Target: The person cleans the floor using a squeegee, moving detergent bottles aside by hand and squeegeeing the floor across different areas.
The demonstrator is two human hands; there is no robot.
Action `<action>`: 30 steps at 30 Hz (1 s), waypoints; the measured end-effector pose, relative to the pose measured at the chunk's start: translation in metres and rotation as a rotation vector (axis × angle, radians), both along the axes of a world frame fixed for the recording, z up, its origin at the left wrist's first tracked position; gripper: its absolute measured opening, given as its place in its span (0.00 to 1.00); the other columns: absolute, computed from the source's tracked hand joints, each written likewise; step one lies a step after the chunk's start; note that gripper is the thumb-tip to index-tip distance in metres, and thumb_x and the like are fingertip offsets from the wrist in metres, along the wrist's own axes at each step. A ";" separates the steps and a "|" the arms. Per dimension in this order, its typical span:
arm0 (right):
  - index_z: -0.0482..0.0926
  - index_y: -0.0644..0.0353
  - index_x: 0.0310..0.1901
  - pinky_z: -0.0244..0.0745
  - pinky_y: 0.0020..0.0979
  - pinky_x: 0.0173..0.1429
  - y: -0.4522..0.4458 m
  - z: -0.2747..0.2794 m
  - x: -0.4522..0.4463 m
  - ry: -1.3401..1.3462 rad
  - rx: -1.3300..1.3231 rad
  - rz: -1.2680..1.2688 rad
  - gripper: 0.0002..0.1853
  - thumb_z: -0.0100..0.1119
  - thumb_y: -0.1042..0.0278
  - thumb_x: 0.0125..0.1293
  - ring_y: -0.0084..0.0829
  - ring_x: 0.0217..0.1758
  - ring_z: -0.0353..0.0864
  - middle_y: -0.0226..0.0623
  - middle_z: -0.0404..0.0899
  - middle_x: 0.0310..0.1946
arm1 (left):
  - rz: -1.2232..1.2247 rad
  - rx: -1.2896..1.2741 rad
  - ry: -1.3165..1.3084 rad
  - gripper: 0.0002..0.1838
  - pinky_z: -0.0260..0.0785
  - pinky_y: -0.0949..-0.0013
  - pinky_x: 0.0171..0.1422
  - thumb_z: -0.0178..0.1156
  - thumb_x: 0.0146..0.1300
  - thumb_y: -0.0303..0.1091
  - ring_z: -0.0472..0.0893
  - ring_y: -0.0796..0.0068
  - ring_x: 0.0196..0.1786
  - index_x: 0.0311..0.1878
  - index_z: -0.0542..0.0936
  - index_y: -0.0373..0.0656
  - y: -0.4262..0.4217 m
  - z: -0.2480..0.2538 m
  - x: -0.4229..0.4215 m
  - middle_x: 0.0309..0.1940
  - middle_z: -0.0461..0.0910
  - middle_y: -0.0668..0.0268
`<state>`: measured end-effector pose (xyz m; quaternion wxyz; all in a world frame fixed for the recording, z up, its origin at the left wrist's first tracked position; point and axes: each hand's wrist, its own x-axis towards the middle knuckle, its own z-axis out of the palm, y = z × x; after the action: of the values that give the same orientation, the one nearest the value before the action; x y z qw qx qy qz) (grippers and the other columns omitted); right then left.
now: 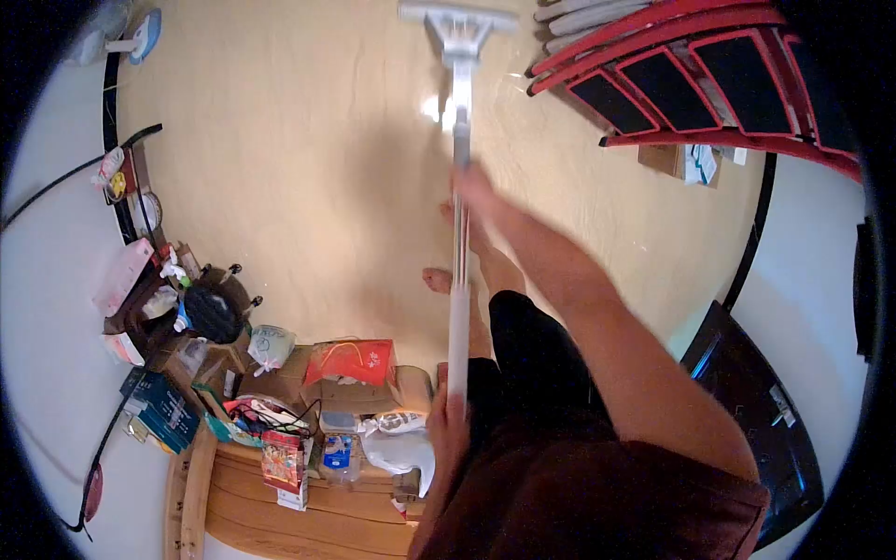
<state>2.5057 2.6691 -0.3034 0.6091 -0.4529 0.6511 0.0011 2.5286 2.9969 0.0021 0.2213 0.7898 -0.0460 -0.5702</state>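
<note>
A long-handled mop (461, 245) stretches away from my body, its pale, flat, wide head (459, 28) at the top edge of the view. My right hand (474, 187) is wrapped round the grey middle of the pole, slightly blurred. Nearer my body, my left hand (448, 425) is closed round the white end of the handle. The mop head appears to be on the shiny cream floor (280, 187); exact contact is hard to make out. My bare feet (436, 279) show beside and partly behind the pole.
A red-framed folding ladder (691, 84) leans in at upper right, with a cardboard box (661, 160) under it. Along the left and lower left are boxes, a red bag (350, 362), a wooden bench (280, 485) and a black wheeled item (213, 313). A blue-and-white object (146, 37) sits at upper left.
</note>
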 end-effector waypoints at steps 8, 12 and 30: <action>0.68 0.65 0.34 0.76 0.40 0.18 0.262 0.147 -0.036 0.142 0.825 -0.416 0.06 0.52 0.74 0.58 0.37 0.17 0.77 0.43 0.73 0.22 | 0.137 0.493 -0.110 0.20 0.66 0.62 0.38 0.46 0.69 0.47 0.72 0.67 0.32 0.44 0.73 0.36 0.152 0.143 -0.019 0.29 0.75 0.55; 0.72 0.65 0.36 0.72 0.36 0.18 0.199 0.137 -0.027 -0.071 0.463 -0.305 0.06 0.49 0.71 0.63 0.32 0.16 0.75 0.42 0.76 0.26 | 0.060 0.457 -0.061 0.21 0.65 0.60 0.35 0.45 0.69 0.49 0.72 0.65 0.29 0.37 0.73 0.37 0.148 0.101 -0.020 0.26 0.74 0.55; 0.65 0.62 0.44 0.68 0.34 0.13 0.221 0.106 -0.040 -0.186 0.203 -0.253 0.13 0.52 0.63 0.64 0.34 0.09 0.69 0.39 0.70 0.16 | -0.238 0.475 0.008 0.28 0.64 0.54 0.35 0.42 0.68 0.53 0.75 0.58 0.32 0.36 0.78 0.33 0.135 0.135 -0.040 0.27 0.78 0.50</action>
<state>2.4657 2.8902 -0.1978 0.7044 -0.3017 0.6404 -0.0518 2.4890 3.1319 0.1372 -0.0388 0.8063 -0.0024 -0.5902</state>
